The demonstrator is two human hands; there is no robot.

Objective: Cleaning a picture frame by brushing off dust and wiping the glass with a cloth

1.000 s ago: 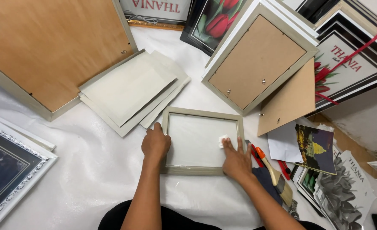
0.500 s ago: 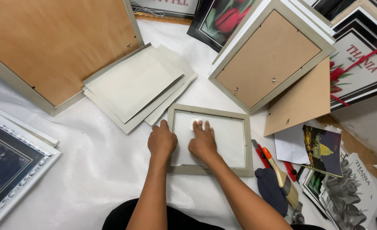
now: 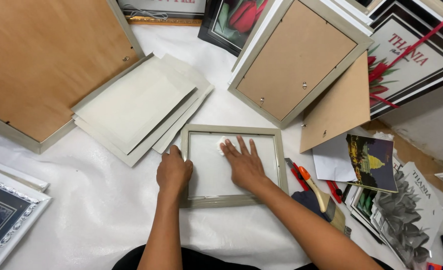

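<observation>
Small grey picture frame (image 3: 233,201), glazed, lying flat on the white-covered desk (image 3: 96,200), directly before the person. Left hand (image 3: 173,171): fingers curled over the frame's left rail, pinning it down. Right hand (image 3: 243,162): flat and spread on the glass, fingertips pressing a small white wad of cloth (image 3: 222,144) (near the pane's upper left corner). Stack of grey mat boards (image 3: 136,105), fanned, just beyond the frame on the left. Larger frame (image 3: 301,57), brown backing up, beyond on the right. Orange-handled brush (image 3: 315,191) and red cutter (image 3: 296,175), beside the frame's right rail.
</observation>
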